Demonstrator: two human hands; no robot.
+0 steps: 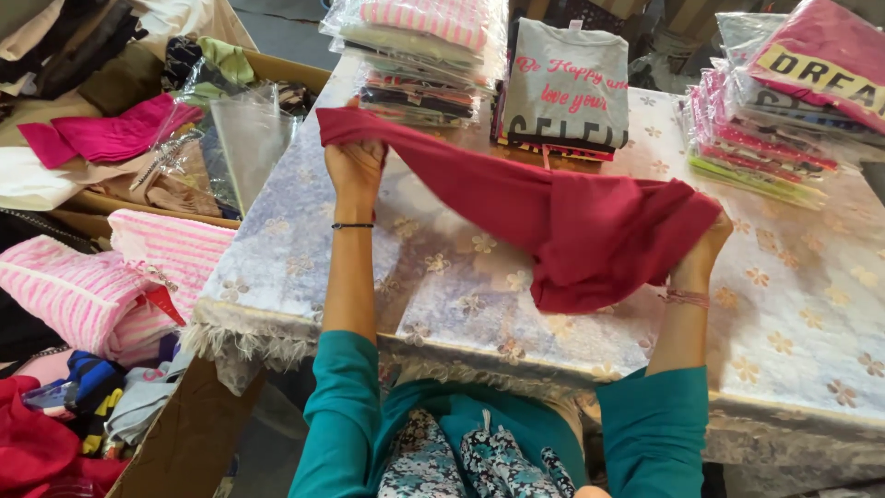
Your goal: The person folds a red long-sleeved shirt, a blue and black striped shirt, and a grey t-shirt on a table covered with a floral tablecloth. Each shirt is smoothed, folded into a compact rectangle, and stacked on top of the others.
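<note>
A dark red garment (572, 221) is held up above the tabletop (442, 277), stretched and sagging between both hands. Its corner is gripped tight by the left hand (355, 166); the bunched, folded end is clutched by the right hand (708, 242). Behind, folded shirts (564, 88) are stacked.

Above the table (811, 314) both hands hold a garment (572, 231) (left hand (355, 166), right hand (705, 249)), stacks of folded shirts (567, 88) behind it, a clothes-filled box (129, 138) to the left.
</note>
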